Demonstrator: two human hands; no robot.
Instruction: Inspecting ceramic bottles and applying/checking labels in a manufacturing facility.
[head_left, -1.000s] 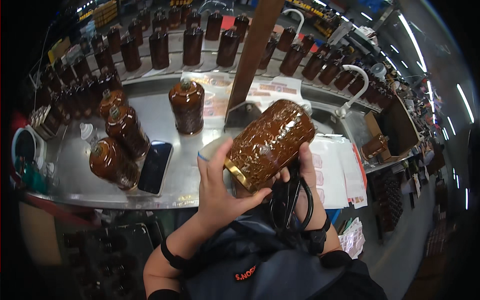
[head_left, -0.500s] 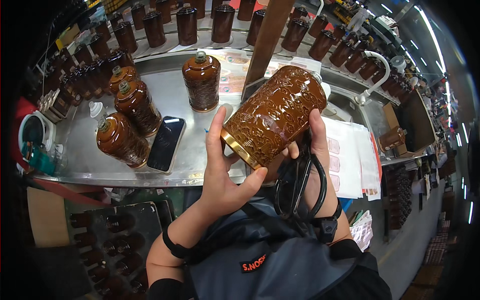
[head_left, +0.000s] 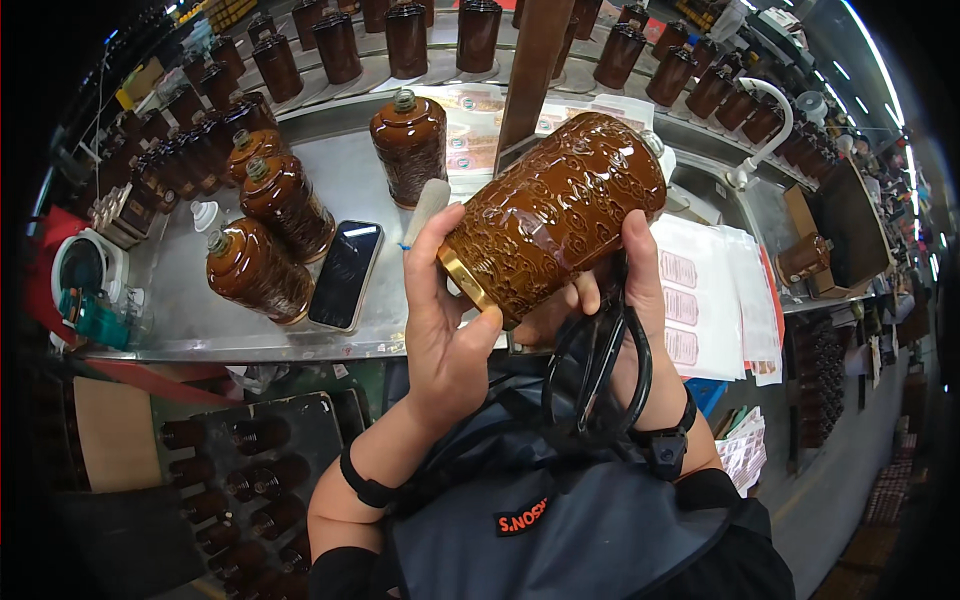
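Observation:
A large brown embossed glass bottle is held tilted in the air in front of me, its neck toward the upper right and its gold-banded base toward the lower left. My left hand grips the base, thumb and fingers on the gold band. Along the bottle's side, my right hand presses with the thumb, its fingers partly hidden beneath. Black-handled scissors hang in that same hand, their blades out of sight. Just behind my left fingers is a grey rounded object I cannot make out.
Similar bottles stand on the metal table at left, near a phone. Another bottle is behind my hands. Label sheets lie at right, before a white tap. A brown post rises behind; bottles line the far conveyor.
My left thumb has moved in from its spread position onto the gold band. The bottle has tilted slightly and shifted, and the whole view has swung a little. The grey object has come into sight.

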